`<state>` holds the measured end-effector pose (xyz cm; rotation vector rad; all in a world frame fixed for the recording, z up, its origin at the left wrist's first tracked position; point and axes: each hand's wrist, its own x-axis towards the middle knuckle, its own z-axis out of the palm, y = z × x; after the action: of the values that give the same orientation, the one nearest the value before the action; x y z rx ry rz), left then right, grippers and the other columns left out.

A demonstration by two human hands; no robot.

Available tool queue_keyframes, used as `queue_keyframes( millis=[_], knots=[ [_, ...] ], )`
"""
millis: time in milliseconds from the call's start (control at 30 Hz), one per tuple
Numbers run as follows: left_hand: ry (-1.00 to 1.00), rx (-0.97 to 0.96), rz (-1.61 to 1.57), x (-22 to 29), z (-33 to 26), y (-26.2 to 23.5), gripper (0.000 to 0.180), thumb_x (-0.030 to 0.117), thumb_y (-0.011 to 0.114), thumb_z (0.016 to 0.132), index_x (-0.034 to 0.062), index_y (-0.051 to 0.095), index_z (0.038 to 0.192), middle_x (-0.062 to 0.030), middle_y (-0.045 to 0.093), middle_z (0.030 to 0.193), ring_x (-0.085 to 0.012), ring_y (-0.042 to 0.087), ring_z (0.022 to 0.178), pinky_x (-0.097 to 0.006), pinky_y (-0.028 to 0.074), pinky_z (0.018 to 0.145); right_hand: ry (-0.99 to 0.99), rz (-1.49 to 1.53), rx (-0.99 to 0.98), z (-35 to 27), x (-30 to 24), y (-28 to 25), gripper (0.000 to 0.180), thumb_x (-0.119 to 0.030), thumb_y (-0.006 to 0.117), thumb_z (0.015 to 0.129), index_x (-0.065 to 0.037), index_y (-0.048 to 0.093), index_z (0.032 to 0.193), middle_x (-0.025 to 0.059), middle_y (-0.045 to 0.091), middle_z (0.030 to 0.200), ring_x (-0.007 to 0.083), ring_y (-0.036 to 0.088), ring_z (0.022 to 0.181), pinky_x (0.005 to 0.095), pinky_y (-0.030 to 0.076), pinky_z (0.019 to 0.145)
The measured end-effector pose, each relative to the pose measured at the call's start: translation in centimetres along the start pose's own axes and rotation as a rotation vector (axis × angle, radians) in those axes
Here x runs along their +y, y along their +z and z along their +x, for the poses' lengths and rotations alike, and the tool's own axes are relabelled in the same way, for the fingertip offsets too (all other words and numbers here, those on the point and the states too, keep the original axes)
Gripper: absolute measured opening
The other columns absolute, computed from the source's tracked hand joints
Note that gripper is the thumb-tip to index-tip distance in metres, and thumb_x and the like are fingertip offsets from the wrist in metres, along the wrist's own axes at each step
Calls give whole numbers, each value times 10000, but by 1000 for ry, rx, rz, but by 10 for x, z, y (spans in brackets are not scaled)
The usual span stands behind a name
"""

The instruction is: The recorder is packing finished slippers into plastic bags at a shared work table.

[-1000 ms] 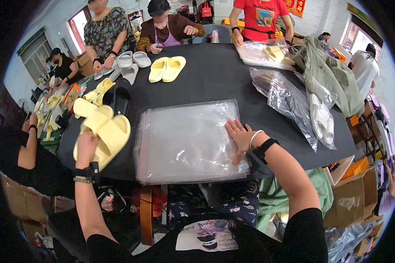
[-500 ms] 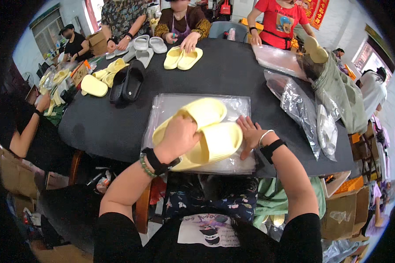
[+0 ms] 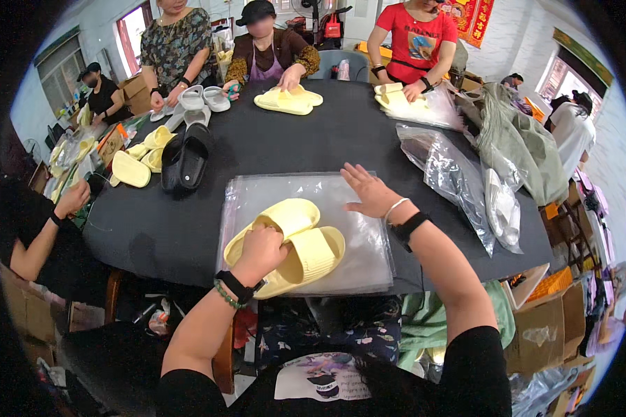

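A pair of pale yellow slides (image 3: 305, 256) lies over a stack of clear plastic bags (image 3: 367, 229) at the table's near edge. My left hand (image 3: 260, 251) is closed on the pair where the two slides meet, its fingers partly hidden inside the straps. With fingers stretched out, my right hand (image 3: 373, 192) is at the stack's far right part, holding nothing. Whether its palm touches the top bag I cannot tell.
On the black table (image 3: 278, 149) stand black slides (image 3: 186, 158), loose yellow slides (image 3: 132, 169) and grey ones (image 3: 193, 99). Filled clear bags (image 3: 459, 187) lie at right. Across the table, a co-worker's hand touches yellow slides (image 3: 285, 101); another person in red handles a yellow pair (image 3: 396, 99).
My left hand has brought the slides down and slightly left over the bags. My right hand has moved away from them, toward the stack's far side. The person in red now handles slides on bags.
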<state>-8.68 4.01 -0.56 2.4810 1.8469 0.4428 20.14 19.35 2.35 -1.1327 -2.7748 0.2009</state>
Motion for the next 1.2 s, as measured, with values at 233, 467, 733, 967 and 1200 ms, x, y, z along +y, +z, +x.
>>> queue_keyframes(
  millis=[233,467,733,967,1200],
  knots=[
    [-10,-24,14,4,2,1,297,297,683,796,6,727,755,-165,696,812,-351,646,852,-485,525,726,475,-94,-399,-13,28,14,1158,-841,475,793,-60,145,1581,113,85,1664,330,47,1533,580,123,1206],
    [-28,18,12,-3,-3,-3,290,297,679,805,16,730,755,-164,700,804,-349,653,849,-482,525,727,157,-144,-338,-40,-24,-25,1343,-733,709,697,36,23,1559,235,6,1642,379,-3,1526,563,132,1202],
    [-9,6,-66,-12,1,-22,279,271,655,794,3,702,736,-184,684,789,-355,654,795,-472,525,714,85,-45,-515,-90,-46,9,1500,-726,826,521,28,48,1559,249,27,1636,404,0,1521,585,137,1195],
    [-165,84,-33,-107,39,-136,260,247,647,783,9,713,862,-214,679,879,-376,659,821,-456,527,721,91,-92,-546,-97,-38,20,1549,-755,812,506,49,0,1552,250,-17,1637,392,-51,1522,567,114,1203],
    [-707,291,500,-244,45,-241,335,403,712,833,88,748,941,-145,736,923,-308,714,901,-535,524,780,63,-57,-512,-89,-52,22,1551,-768,806,500,25,1,1561,238,-12,1641,392,-33,1523,564,89,1207]
  ],
)
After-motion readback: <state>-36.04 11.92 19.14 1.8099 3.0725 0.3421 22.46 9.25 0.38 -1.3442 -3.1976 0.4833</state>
